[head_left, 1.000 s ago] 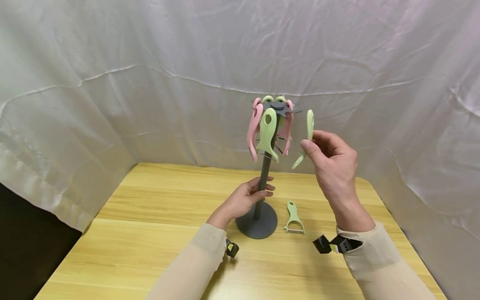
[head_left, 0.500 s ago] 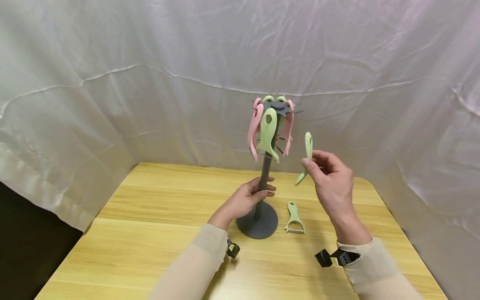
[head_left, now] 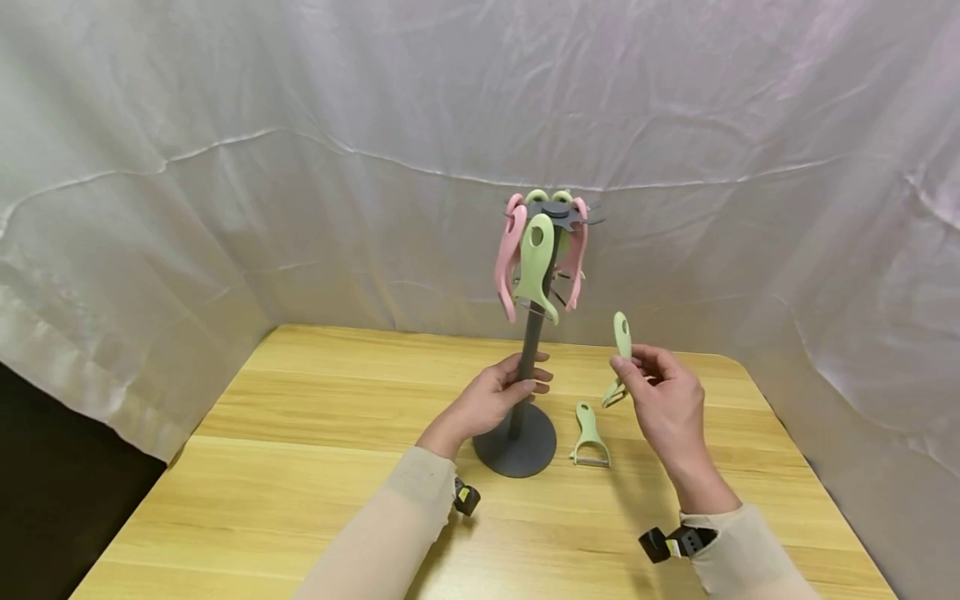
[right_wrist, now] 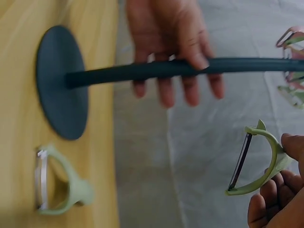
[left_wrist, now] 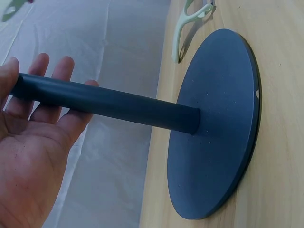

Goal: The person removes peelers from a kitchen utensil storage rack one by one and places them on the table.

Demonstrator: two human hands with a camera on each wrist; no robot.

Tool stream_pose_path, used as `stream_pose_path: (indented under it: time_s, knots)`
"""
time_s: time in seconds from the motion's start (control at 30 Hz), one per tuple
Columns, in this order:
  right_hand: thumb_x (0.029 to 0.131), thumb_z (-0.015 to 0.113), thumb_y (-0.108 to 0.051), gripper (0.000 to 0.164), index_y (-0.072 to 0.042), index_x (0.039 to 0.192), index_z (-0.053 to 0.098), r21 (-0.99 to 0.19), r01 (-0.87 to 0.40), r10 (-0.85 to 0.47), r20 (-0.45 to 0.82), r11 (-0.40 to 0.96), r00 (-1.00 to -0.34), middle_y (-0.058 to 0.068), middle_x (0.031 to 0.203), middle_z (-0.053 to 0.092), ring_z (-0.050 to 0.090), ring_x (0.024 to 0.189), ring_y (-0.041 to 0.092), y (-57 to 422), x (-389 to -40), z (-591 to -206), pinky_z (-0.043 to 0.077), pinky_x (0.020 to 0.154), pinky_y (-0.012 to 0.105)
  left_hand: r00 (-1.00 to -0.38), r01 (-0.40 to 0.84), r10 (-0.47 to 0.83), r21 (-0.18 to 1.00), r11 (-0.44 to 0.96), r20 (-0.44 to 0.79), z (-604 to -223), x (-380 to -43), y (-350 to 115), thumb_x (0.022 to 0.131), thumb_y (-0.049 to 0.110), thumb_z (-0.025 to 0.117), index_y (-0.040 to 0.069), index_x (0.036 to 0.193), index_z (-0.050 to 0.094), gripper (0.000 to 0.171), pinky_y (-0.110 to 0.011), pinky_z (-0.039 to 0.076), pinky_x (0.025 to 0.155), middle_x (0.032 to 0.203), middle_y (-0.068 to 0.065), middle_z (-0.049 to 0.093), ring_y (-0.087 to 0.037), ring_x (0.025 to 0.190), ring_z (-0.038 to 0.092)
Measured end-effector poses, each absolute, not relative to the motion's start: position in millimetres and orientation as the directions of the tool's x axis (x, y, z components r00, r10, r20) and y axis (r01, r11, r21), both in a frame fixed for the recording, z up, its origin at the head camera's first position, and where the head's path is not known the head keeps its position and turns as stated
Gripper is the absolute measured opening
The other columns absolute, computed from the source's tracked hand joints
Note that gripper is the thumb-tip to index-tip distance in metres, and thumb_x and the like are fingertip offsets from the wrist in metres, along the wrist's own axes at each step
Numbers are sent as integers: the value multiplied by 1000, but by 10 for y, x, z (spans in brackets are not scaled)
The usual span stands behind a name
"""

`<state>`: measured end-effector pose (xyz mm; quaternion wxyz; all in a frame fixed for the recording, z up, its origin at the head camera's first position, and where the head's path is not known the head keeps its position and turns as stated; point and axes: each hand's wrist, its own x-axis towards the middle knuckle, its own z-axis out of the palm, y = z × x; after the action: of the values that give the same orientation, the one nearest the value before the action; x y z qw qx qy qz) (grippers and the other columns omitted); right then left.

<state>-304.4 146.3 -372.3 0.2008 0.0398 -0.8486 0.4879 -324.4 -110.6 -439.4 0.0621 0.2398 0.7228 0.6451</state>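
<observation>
My left hand (head_left: 476, 412) holds the lower pole (head_left: 532, 337) of a dark grey stand, thumb on one side and fingers on the other, as the left wrist view shows. To the right of the stand, my right hand (head_left: 670, 410) pinches a light green peeler (head_left: 623, 335) by its handle, above the table. Its blade end points down; in the right wrist view the blade and curved frame (right_wrist: 274, 164) show plainly. A second green peeler (head_left: 588, 430) lies on the table beside the round base (head_left: 516, 457). Pink and green peelers, among them a green peeler (head_left: 536, 260), hang at the stand's top.
Around the stand's top disc (head_left: 557, 210) are thin hooks, one bare hook (head_left: 592, 222) pointing right. The wooden table (head_left: 315, 500) ends at its back edge before a pale curtain (head_left: 375, 100), which also hangs at both sides.
My right hand has come down with the green peeler, from beside the stand's top to a little above the table. My left hand stays on the pole.
</observation>
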Motion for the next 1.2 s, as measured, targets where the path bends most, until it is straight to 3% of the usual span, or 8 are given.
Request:
stream_pose_path:
  time_s: [0.23,0.43,0.6,0.93,1.2]
  knots:
    - [98,76,-43,39,-8,116,76,-739,-160,166,347,654,-923,10,98,77,63,79,9,1562,-3107,-3959,47,65,17,-881,271,414,962,44,230,-4396,-3241,-1105,112,10,52,13,153,51,42,-60,51,108,138,-17,67,-33,126,68]
    - [100,72,-45,46,-2,116,74,-690,-114,146,307,715,-940,15,100,76,70,86,29,1654,-3125,-4093,51,74,37,-883,262,414,964,43,222,-4384,-3235,-1101,112,10,52,14,153,51,42,-60,51,108,138,-18,67,-33,127,68]
    - [101,70,-45,50,2,116,72,-630,-56,116,229,775,-967,18,104,75,71,93,36,1751,-3156,-4216,52,81,51,-881,270,415,962,41,229,-4395,-3237,-1099,112,10,51,13,154,50,42,-61,50,108,138,-18,67,-34,127,68]
    - [101,68,-47,49,0,112,72,-517,7,81,120,856,-989,14,93,75,66,74,27,1910,-3235,-4481,46,59,37,-878,271,415,962,22,238,-4424,-3248,-1093,112,11,52,14,154,51,42,-66,48,108,137,-18,67,-32,126,69]
    - [101,65,-51,51,-2,109,73,-480,47,78,45,876,-996,12,86,72,60,70,26,1965,-3283,-4591,42,56,35,-880,268,412,963,23,235,-4409,-3238,-1091,111,10,53,13,154,50,43,-64,49,108,137,-20,66,-37,127,67]
